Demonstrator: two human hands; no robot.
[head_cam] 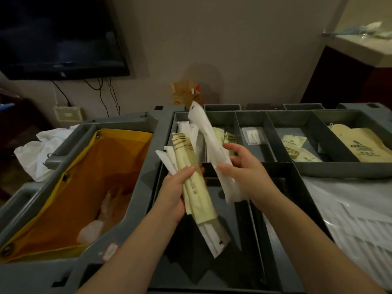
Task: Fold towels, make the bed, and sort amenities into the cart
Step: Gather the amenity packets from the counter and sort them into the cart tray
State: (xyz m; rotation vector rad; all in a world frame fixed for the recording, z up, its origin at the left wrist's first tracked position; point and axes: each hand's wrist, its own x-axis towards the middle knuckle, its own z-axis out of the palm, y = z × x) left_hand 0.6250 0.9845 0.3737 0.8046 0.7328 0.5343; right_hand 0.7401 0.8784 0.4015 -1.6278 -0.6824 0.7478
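Note:
My left hand [175, 190] grips a fanned bundle of long amenity packets [194, 183], cream and white, over the grey cart's tray [331, 167]. My right hand [237, 164] pinches one long white packet [209, 136], tilted up and leftward, apart from the bundle. Behind it, the far-left tray compartment [184, 128] holds more white and cream packets. Small cream sachets [293, 145] lie in a compartment further right, and a large cream bag [358, 145] fills the rightmost one.
An orange-lined bag [89, 187] hangs open in the cart's left side, with clear plastic at its bottom. White plastic sheets [356, 219] lie at the right. A television [57, 37] hangs on the wall; a paper bag [186, 92] stands behind the cart.

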